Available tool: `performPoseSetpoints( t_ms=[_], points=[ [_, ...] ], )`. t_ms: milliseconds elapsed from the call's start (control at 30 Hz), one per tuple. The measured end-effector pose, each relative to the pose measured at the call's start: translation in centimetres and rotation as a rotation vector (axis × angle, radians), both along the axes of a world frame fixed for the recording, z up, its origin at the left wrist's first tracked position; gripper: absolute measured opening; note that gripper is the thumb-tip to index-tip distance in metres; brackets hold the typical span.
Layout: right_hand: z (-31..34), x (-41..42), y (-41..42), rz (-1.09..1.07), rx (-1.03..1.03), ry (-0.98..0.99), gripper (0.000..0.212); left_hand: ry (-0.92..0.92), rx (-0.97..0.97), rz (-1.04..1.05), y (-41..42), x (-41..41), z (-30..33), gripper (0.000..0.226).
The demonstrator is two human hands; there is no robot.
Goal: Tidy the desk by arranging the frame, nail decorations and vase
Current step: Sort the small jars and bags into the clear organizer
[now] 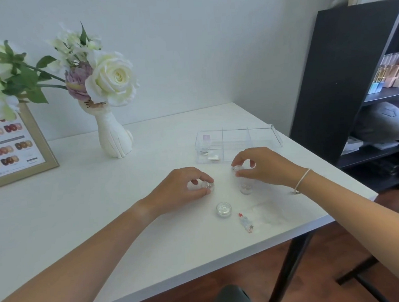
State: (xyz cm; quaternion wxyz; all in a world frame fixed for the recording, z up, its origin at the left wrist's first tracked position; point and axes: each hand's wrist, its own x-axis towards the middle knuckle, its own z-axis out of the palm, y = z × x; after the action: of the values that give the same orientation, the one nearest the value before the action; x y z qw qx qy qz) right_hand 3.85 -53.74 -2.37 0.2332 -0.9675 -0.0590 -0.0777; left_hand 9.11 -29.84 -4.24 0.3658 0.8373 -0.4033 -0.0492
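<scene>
My left hand [184, 186] is closed over a small clear jar of nail decorations [207, 185] on the white desk [85, 203]. Further right, my right hand [261, 165] pinches a second small jar [236, 168] with its fingertips. Two more small jars stand free: one [246, 188] just below my right hand, one [223, 209] nearer the front. A small bag of charms [246, 223] lies by the front edge. A clear compartment box [237, 142] sits behind my hands. The white cat-shaped vase [113, 139] with flowers and the gold frame [37, 141] stand at the left.
A clear plastic bag [274, 212] lies near the desk's front right corner. A black shelf unit [342, 78] with small boxes stands close on the right. The desk edge runs diagonally at the front, with a black leg [290, 268] and wooden floor below.
</scene>
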Motion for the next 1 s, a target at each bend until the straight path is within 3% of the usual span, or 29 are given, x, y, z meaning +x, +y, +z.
performPoseSetpoints(
  t_ms=[400,1000],
  points=[
    [3.7,1.1,-4.7,-0.100,0.113,-0.137,0.007,-0.095,-0.115,0.050,-6.4,4.2,5.9,0.007],
    [3.2,4.4,-7.6,-0.148,0.196,-0.161,0.013,-0.201,0.424,0.089,-14.3,10.5,5.3,0.014]
  ],
)
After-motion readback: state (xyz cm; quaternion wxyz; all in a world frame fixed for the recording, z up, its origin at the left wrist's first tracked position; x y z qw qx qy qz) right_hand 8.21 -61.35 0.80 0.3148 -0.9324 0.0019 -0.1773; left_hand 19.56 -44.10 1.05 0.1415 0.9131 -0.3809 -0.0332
